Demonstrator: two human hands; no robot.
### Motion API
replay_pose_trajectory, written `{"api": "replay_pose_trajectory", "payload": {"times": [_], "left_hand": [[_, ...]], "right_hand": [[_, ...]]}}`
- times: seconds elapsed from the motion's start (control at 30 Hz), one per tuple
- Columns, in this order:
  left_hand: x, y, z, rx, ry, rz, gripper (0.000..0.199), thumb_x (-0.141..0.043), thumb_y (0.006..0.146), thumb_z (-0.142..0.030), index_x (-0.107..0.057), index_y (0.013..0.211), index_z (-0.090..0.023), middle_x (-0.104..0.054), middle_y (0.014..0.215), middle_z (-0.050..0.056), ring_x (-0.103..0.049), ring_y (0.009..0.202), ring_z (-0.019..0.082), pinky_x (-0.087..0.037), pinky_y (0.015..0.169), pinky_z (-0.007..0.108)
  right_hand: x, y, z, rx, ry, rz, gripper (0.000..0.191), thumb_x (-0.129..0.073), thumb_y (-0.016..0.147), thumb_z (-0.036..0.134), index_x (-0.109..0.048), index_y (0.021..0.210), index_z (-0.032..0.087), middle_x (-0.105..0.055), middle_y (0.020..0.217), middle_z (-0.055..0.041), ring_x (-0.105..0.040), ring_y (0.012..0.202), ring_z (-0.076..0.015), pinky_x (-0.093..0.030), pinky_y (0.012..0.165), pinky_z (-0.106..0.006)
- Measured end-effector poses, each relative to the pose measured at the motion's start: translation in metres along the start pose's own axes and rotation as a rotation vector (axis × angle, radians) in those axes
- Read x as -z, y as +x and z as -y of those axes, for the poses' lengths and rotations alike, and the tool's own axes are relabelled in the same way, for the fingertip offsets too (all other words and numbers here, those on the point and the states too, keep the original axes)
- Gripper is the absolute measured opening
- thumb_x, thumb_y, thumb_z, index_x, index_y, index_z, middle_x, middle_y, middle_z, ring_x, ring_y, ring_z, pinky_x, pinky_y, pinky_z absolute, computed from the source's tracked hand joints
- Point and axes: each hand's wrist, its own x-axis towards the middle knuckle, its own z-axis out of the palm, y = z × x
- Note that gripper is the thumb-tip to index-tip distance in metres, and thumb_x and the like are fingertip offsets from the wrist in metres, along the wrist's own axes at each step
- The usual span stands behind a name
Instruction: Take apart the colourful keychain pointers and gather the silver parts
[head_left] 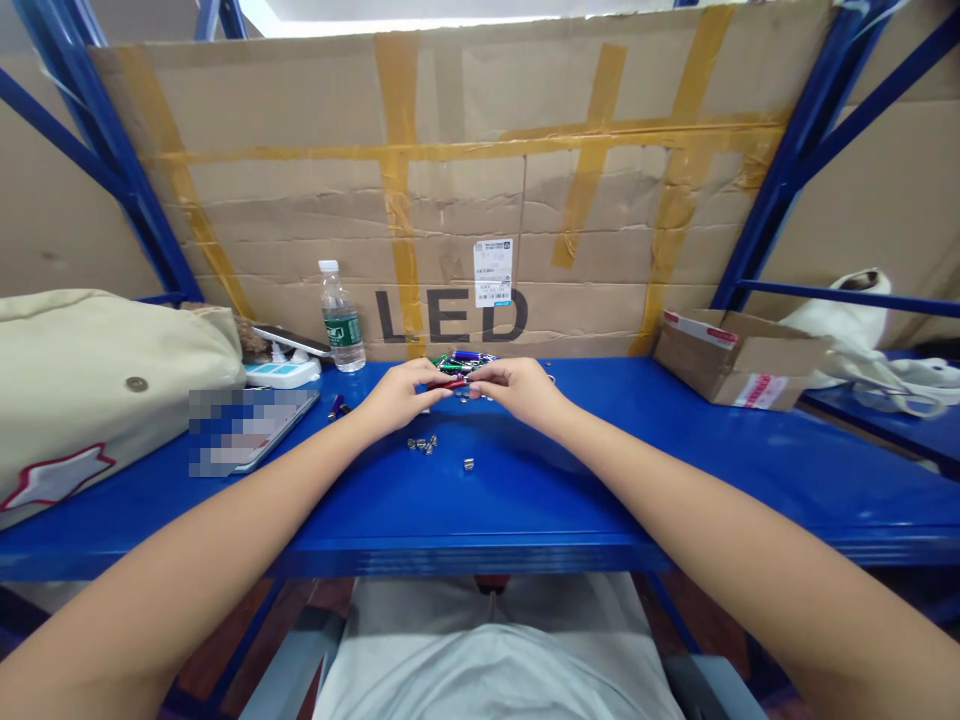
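Between my two hands is a small red object [454, 384], held level just above the blue table. My left hand [406, 394] pinches its left end, and my right hand [520, 391] pinches the right end with thumb and finger. Right behind the fingers lies a pile of green, blue and silver pen-like pieces [474, 357], partly hidden by my hands. Several small silver metal parts [422, 444] lie in front of my left hand. One more silver part [469, 465] sits apart, nearer the front edge.
A clear bottle [342, 325], a white power strip [283, 373], a tablet-like item [279, 428] and a cream bag [112, 375] stand or lie on the left. An open cardboard box [724, 358] is at the right. Taped cardboard [450, 200] closes the back.
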Motion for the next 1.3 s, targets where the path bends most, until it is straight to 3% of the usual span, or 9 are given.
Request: {"api": "replay_pose_trajectory", "payload": {"times": [0.17, 0.33, 0.53, 0.6, 0.67, 0.77, 0.83, 1.07, 1.3], "left_hand": [[-0.002, -0.004, -0.004, -0.108, 0.084, -0.108, 0.026, -0.054, 0.088, -0.033, -0.069, 0.107, -0.022, -0.062, 0.082, 0.004, -0.058, 0.076, 0.015, -0.048, 0.07, 0.028], [-0.004, -0.007, -0.008, -0.21, 0.354, -0.189, 0.028, -0.048, 0.092, -0.035, -0.068, 0.107, -0.023, -0.064, 0.083, 0.007, -0.056, 0.081, 0.018, -0.042, 0.072, 0.032], [0.0, -0.006, -0.011, -0.214, 0.515, -0.11, 0.028, -0.046, 0.093, -0.035, -0.07, 0.102, -0.024, -0.067, 0.085, 0.007, -0.056, 0.081, 0.019, -0.037, 0.07, 0.033], [0.0, -0.003, -0.009, -0.184, 0.416, -0.082, 0.026, -0.05, 0.091, -0.035, -0.069, 0.104, -0.024, -0.065, 0.085, 0.006, -0.057, 0.081, 0.018, -0.039, 0.071, 0.031], [-0.001, -0.001, -0.006, -0.137, 0.255, -0.044, 0.024, -0.054, 0.089, -0.033, -0.069, 0.106, -0.024, -0.063, 0.085, 0.005, -0.058, 0.078, 0.016, -0.042, 0.07, 0.028], [0.0, 0.002, -0.004, -0.067, 0.06, 0.01, 0.023, -0.058, 0.086, -0.032, -0.07, 0.103, -0.022, -0.063, 0.085, 0.004, -0.059, 0.075, 0.014, -0.046, 0.07, 0.027], [0.001, 0.001, -0.004, -0.038, 0.006, 0.029, 0.022, -0.06, 0.085, -0.031, -0.07, 0.101, -0.021, -0.063, 0.086, 0.003, -0.059, 0.076, 0.014, -0.048, 0.072, 0.028], [-0.003, -0.003, -0.005, -0.129, 0.008, -0.074, 0.021, -0.06, 0.085, -0.028, -0.071, 0.101, -0.02, -0.065, 0.084, 0.004, -0.06, 0.079, 0.015, -0.049, 0.073, 0.028], [-0.006, -0.005, 0.0, -0.231, 0.13, -0.062, 0.024, -0.056, 0.088, -0.027, -0.07, 0.105, -0.02, -0.066, 0.085, 0.006, -0.06, 0.079, 0.017, -0.049, 0.072, 0.029]], "right_hand": [[0.001, -0.001, 0.003, 0.049, -0.088, -0.026, 0.009, -0.06, 0.082, 0.022, -0.067, 0.079, 0.018, -0.07, 0.071, -0.0024, -0.068, 0.073, -0.017, -0.052, 0.077, -0.033], [-0.008, -0.004, 0.014, -0.178, 0.152, -0.075, 0.012, -0.059, 0.084, 0.018, -0.059, 0.072, 0.016, -0.066, 0.062, -0.0019, -0.066, 0.06, -0.0134, -0.055, 0.068, -0.029], [-0.011, -0.005, 0.012, -0.429, 0.404, 0.01, 0.018, -0.056, 0.087, 0.019, -0.056, 0.07, 0.015, -0.065, 0.067, -0.0038, -0.064, 0.059, -0.0111, -0.056, 0.066, -0.028], [-0.007, -0.004, 0.01, -0.366, 0.255, 0.049, 0.02, -0.055, 0.089, 0.024, -0.053, 0.07, 0.016, -0.064, 0.066, -0.0035, -0.063, 0.058, -0.0116, -0.054, 0.061, -0.027], [0.0, -0.003, 0.01, -0.184, -0.049, 0.077, 0.021, -0.053, 0.09, 0.028, -0.052, 0.072, 0.017, -0.064, 0.067, -0.0029, -0.062, 0.058, -0.0127, -0.051, 0.06, -0.027], [0.01, -0.001, 0.014, 0.094, -0.516, 0.154, 0.015, -0.054, 0.089, 0.029, -0.056, 0.08, 0.018, -0.067, 0.079, -0.0059, -0.063, 0.073, -0.0176, -0.045, 0.066, -0.028], [0.014, 0.0, 0.018, 0.16, -0.688, 0.215, 0.012, -0.053, 0.09, 0.028, -0.059, 0.086, 0.018, -0.067, 0.09, -0.0087, -0.062, 0.083, -0.0209, -0.042, 0.068, -0.028], [0.011, -0.001, 0.025, 0.194, -0.908, 0.231, 0.023, -0.042, 0.096, 0.029, -0.059, 0.091, 0.016, -0.067, 0.094, -0.0109, -0.061, 0.08, -0.019, -0.036, 0.064, -0.026], [0.007, -0.002, 0.014, 0.212, -0.882, 0.242, 0.023, -0.041, 0.096, 0.026, -0.058, 0.085, 0.015, -0.066, 0.083, -0.0076, -0.058, 0.073, -0.0161, -0.033, 0.062, -0.025]]}}
